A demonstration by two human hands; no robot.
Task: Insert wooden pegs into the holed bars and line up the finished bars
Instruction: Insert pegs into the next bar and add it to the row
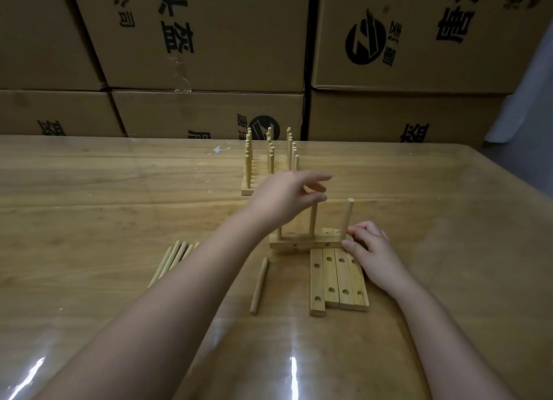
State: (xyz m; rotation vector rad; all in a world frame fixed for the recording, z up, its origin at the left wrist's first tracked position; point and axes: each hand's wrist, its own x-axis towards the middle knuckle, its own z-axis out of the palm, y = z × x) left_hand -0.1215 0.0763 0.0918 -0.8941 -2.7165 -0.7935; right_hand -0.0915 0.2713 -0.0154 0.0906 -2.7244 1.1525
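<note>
Glossy wooden table (119,190) under clear film, printed cardboard boxes (209,40) stacked close behind its far edge. At left, loose pegs (175,257) lying flat in a bundle, then a single peg (259,286) alone. Farther back, finished bars (248,191) lined up in a row, pegs upright. Left hand (284,200) reaching over, grip pinched on the top of the middle peg (313,223). Below it the current bar (305,244), pale wood, three pegs standing in it. In front, four holed bars (332,280) side by side, touching. Right hand (372,257) with grip clamped on the current bar's right end. Broad table surface beyond, up to the slanting right edge.
</note>
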